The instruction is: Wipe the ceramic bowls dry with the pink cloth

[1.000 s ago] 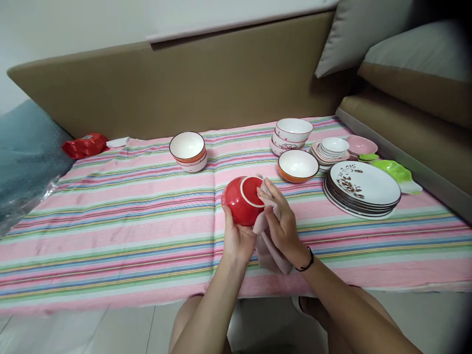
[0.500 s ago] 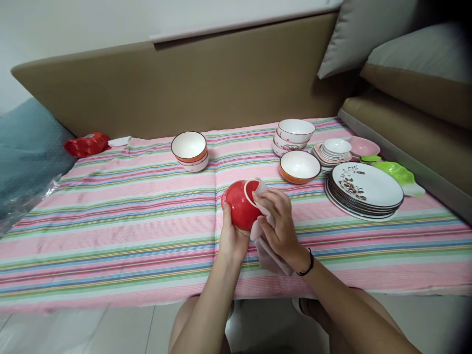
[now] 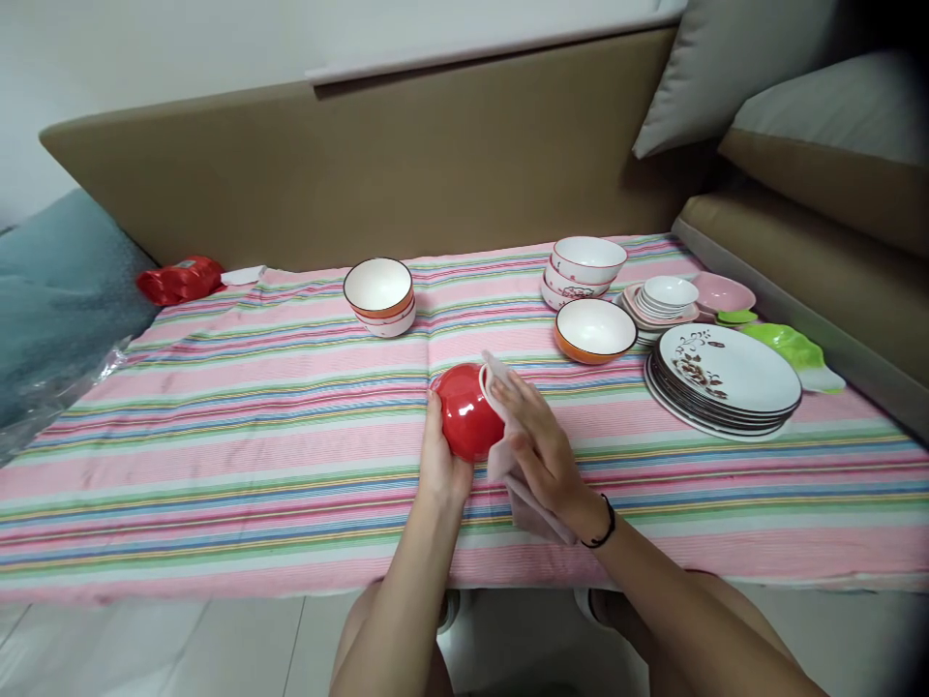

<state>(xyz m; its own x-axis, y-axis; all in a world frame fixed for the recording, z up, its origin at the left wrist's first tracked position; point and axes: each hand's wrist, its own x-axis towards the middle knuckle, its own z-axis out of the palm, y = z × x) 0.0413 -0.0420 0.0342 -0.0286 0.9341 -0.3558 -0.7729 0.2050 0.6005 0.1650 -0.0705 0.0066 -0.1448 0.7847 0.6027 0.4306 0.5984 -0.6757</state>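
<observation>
A glossy red bowl is tipped on its side, its foot ring turned to the right. My left hand grips it from the left and below, thumb on the outer wall. Against the foot ring, my right hand presses a pale pinkish cloth, which hangs down below the fingers. Just past my right hand sits a white bowl with an orange outside. A stack of bowls stands behind my left hand. The inside of the red bowl is hidden.
On the striped cloth cover, to the right, are stacked plates, patterned bowls, small white dishes, a pink dish and a green leaf-shaped dish. A red shiny package lies far left. Cushions rise at right.
The red bowl and my left hand have shifted slightly left, and the bowl's base has turned further to the right. My right hand has moved slightly with the cloth along the base.
</observation>
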